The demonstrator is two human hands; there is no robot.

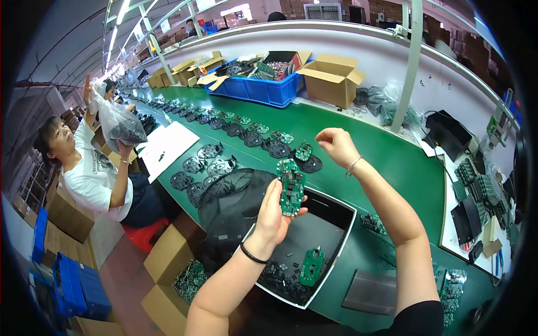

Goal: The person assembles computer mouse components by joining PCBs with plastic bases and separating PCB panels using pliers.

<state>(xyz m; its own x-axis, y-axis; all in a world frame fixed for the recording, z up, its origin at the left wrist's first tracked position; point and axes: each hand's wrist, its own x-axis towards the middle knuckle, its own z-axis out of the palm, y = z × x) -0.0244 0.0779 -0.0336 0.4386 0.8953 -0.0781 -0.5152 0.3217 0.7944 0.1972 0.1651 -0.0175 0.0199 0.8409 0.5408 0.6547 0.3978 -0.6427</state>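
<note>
My left hand [271, 215] grips a long green circuit board [290, 187] by its edges, tilted upright above an open tray. My right hand [339, 148] is raised over the green bench, thumb and fingertips pinched together; whether anything small is between them I cannot make out. Just left of those fingertips, a small green board [304, 150] rests on a black plastic housing [308, 163]. In the white-rimmed tray [346, 224] below my hands lie another green board [311, 266] and several small black parts [283, 274].
Black housings [250, 138], some with boards, line the bench. Black mesh fabric [232, 196] lies left of the tray. A blue crate [280, 92] and cardboard box [330, 81] stand behind. On the left, a co-worker [95, 173] holds up a plastic bag [120, 120]. Stacked boards [482, 190] sit right.
</note>
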